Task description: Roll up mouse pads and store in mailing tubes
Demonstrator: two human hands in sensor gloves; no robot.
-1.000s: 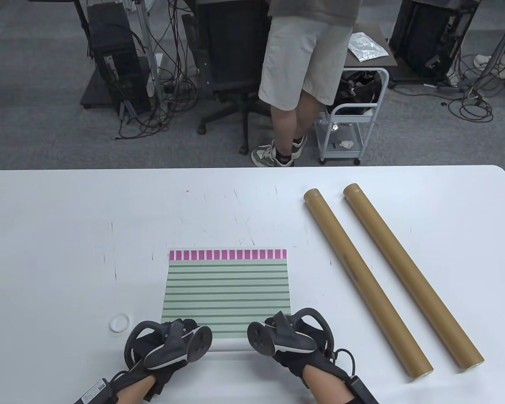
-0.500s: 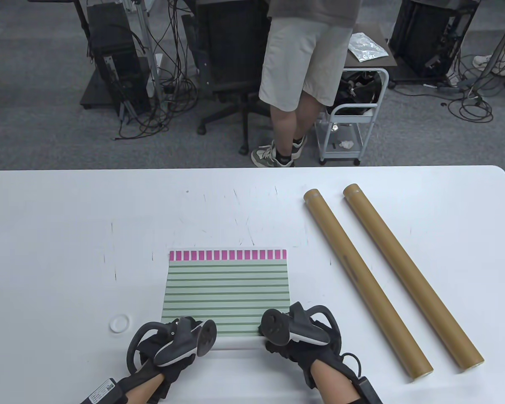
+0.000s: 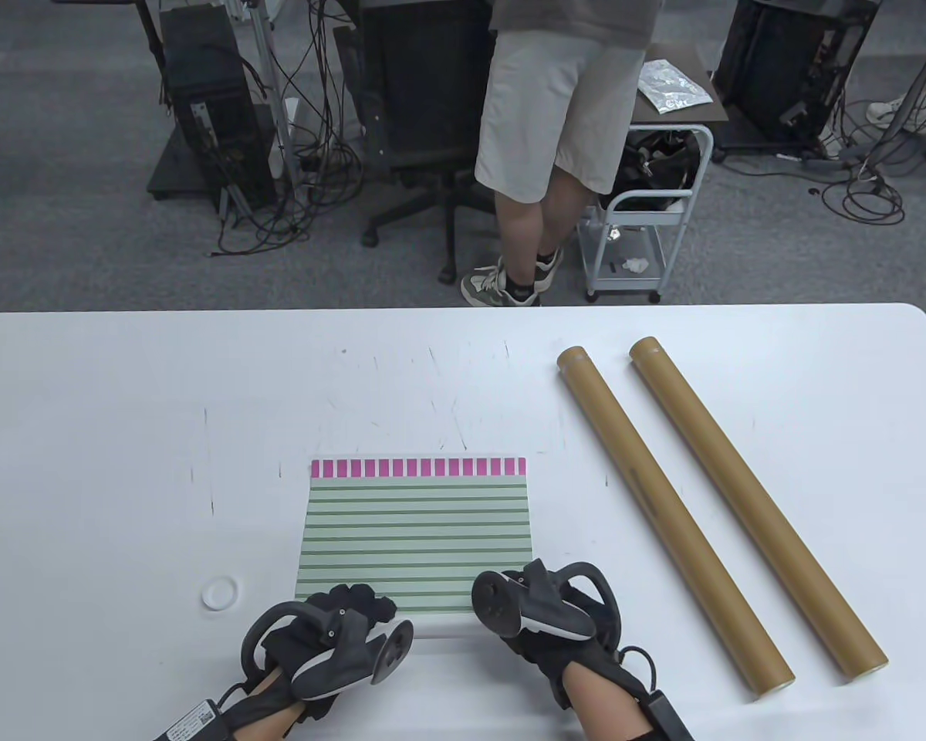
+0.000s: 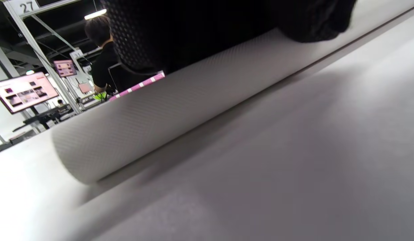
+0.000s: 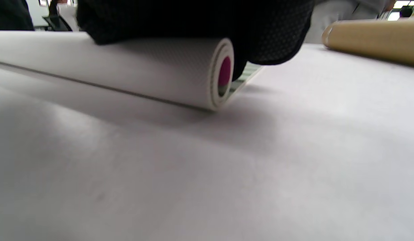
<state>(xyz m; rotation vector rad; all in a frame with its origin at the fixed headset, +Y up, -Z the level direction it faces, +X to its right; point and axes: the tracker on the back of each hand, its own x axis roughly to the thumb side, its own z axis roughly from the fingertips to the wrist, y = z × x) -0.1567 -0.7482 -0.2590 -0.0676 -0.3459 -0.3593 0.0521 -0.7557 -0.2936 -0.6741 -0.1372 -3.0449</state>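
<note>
Risk of telescoping: striped mouse pad (image 3: pixel 415 532) half-rolled at near desk (image 3: pixel 123 432) edge, fingers of left hand (image 3: pixel 332 629) and right hand (image 3: pixel 544 617) curled over roll, uneven pressure likely skewing it.

A lab or tech office: grey carpet, a computer tower (image 3: pixel 204 100) with tangled cables (image 3: pixel 309 166) upper left, an office chair (image 3: pixel 420 108), a wheeled cart (image 3: pixel 652 224), monitors (image 4: pixel 24 91) behind.

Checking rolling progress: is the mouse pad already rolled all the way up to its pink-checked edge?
No, the mouse pad still lies mostly flat, with only its near edge rolled under both hands.
</note>
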